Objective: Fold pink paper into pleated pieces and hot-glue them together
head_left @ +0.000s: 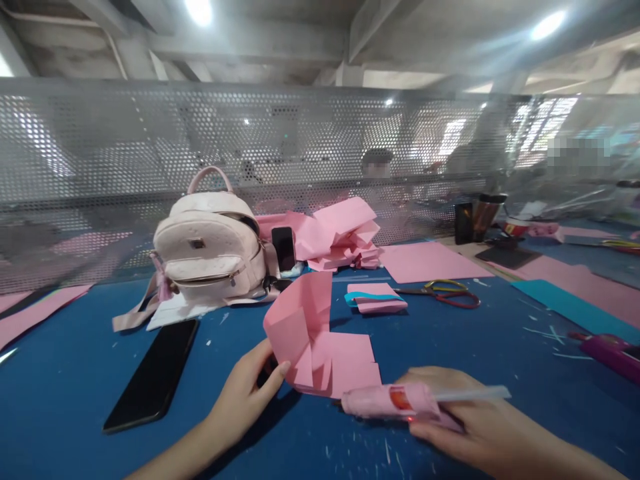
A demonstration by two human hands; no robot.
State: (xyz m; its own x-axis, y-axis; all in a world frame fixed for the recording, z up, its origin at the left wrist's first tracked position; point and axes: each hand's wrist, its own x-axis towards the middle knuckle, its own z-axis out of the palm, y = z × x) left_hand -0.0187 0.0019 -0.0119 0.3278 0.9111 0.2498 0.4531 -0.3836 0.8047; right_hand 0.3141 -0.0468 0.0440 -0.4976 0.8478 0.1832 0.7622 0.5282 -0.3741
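My left hand (253,383) grips the left edge of a folded pink paper piece (345,360), its thumb in front and its fingers behind. One flap of the paper stands up and curls; other flaps lie low to the right. In my right hand (450,407) is a pink glue gun (385,400), closed in the fingers by its handle. A clear glue stick (475,393) juts from its back end, and a small red light glows near the handle. The dark nozzle points left, close to the paper's lower edge; whether they touch I cannot tell.
A pale pink backpack (210,240) stands at the back, with a phone (283,248) and crumpled pink paper (345,230) beside it. Another phone (153,377) lies left. Behind my hands are a small pink packet (377,298) with a blue strip and scissors (453,293). A perforated metal screen (300,153) rises behind.
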